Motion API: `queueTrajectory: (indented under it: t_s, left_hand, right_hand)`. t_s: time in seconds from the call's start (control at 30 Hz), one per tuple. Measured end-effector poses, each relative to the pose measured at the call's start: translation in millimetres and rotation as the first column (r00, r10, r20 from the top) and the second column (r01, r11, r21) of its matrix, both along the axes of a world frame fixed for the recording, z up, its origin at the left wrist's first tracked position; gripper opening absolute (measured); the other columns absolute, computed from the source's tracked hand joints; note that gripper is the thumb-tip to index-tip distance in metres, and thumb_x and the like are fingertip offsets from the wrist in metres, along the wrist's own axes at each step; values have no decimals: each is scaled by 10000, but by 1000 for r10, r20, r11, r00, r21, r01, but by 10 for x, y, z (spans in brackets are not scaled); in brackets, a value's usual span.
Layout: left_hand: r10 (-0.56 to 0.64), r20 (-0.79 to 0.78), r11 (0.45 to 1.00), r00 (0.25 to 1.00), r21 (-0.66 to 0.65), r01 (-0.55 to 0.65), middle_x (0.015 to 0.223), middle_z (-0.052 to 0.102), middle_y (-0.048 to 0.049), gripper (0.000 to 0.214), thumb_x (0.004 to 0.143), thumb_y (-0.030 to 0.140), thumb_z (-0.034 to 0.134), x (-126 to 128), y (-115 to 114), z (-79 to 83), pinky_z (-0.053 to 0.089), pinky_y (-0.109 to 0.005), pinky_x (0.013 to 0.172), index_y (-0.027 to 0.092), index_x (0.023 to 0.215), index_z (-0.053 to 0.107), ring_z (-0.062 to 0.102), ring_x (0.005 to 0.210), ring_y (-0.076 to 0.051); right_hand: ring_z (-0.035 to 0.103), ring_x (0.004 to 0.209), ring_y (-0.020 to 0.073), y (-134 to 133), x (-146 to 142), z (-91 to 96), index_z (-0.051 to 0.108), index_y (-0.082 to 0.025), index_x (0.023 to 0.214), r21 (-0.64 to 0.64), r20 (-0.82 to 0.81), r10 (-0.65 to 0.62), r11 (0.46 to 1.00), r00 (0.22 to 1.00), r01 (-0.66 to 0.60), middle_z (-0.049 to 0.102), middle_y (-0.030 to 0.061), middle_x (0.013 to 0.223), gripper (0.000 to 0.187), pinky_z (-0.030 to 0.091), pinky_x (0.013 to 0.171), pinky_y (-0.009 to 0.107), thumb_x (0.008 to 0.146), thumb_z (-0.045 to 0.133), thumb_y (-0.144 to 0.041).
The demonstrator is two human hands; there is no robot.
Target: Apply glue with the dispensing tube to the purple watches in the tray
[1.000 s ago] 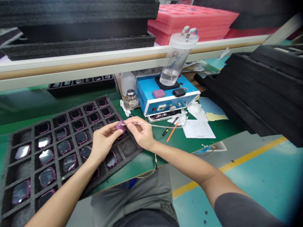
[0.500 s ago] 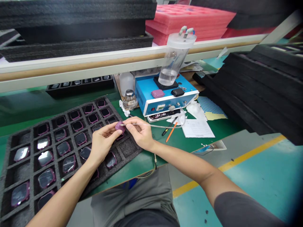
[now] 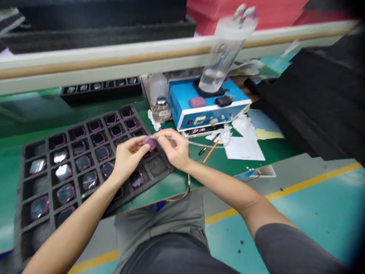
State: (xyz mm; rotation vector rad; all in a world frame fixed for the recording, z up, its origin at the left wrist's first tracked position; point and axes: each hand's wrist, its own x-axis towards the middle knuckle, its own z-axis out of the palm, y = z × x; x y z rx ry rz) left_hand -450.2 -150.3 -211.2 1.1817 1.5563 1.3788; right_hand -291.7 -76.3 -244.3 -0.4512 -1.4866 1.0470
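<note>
Between the fingertips and thumb of my left hand [image 3: 129,155] is a small purple watch case [image 3: 149,143], tilted, its back toward me. My right hand [image 3: 174,147] pinches the end of a thin clear tube [image 3: 199,144]. The tube's tip meets the upper right edge of the case or sits just beside it; blur hides which. Both hands are over the right part of a dark foam tray [image 3: 156,166]. Several purple-framed watches with dark glass lie in the tray's compartments, partly covered by my left forearm.
The tube runs to a blue machine [image 3: 181,95] carrying a clear cylinder [image 3: 219,57] of liquid, a purple case [image 3: 197,102] and a black case [image 3: 223,101]. A glass jar [image 3: 161,111], an orange pen [image 3: 210,151] and white paper [image 3: 244,148] lie nearby. Black foam [image 3: 313,102] is stacked at right.
The view has shifted, with the bench scene sitting higher and more blurred. The purple case has turned slightly in my left hand, and the tube's tip has moved from its face to its upper right edge.
</note>
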Motion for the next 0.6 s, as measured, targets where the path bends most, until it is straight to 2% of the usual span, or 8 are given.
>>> queueTrajectory:
  t_s: [0.1,0.2,0.23,0.3,0.37,0.4,0.5,0.6]
  left_hand:
    - [-183,-163,981,969,-99,168,938,759,-80,497,774,277,778,52,-65,-11,561,-253,660,88,1232,729,696,695,-144]
    - [-374,-397,926,838,-217,310,836,738,-38,349,834,199,679,151,-157,28,548,-287,689,132,1168,753,678,684,-151]
    - [-388,-513,921,766,-232,312,841,742,-42,287,861,209,670,180,-188,53,550,-313,732,142,1122,767,683,728,-169]
    - [-355,-737,931,575,-225,286,934,753,-78,219,912,264,666,203,-243,106,548,-389,840,147,1053,786,688,880,-234]
    - [-335,-846,930,415,-227,288,1046,744,-118,252,965,307,625,161,-272,151,537,-447,925,138,1038,797,663,1011,-288]
    - [-329,-868,930,372,-231,285,1095,737,-130,277,986,300,590,117,-270,166,534,-458,950,133,1065,796,653,1051,-299]
    - [-332,-889,925,315,-242,292,1245,723,-138,340,1002,222,518,-60,-184,198,521,-460,1015,123,1226,753,647,1149,-303]
    - [-398,-888,886,229,-307,347,1298,721,-136,367,943,183,581,-196,-20,228,470,-498,1073,155,1273,738,619,1280,-338]
  right_hand:
    - [727,910,164,40,50,-17,736,-206,984,-25,-57,-68,997,996,66,737,51,974,217,621,823,301,1007,652,-405]
    - [732,896,163,94,63,-50,731,-214,987,-69,-78,-99,993,992,94,737,37,956,239,626,805,297,993,672,-445]
    - [733,891,162,107,62,-57,729,-215,985,-80,-80,-101,992,992,95,738,34,951,247,627,795,293,988,678,-458]
    - [733,880,159,123,54,-64,722,-215,978,-92,-81,-103,991,991,96,738,30,943,266,629,775,284,980,685,-479]
    - [731,876,157,131,43,-68,713,-212,972,-99,-76,-104,990,992,96,736,29,939,284,627,754,274,980,682,-494]
    - [730,875,155,133,37,-69,707,-211,972,-101,-75,-103,990,992,95,733,29,939,289,625,745,269,983,677,-499]
    - [723,851,142,131,24,-77,680,-219,994,-91,-89,-100,992,991,92,718,19,931,285,619,733,256,996,658,-503]
    - [714,819,134,109,18,-89,656,-233,1024,-76,-89,-104,992,991,97,700,12,926,293,620,738,263,1005,638,-526]
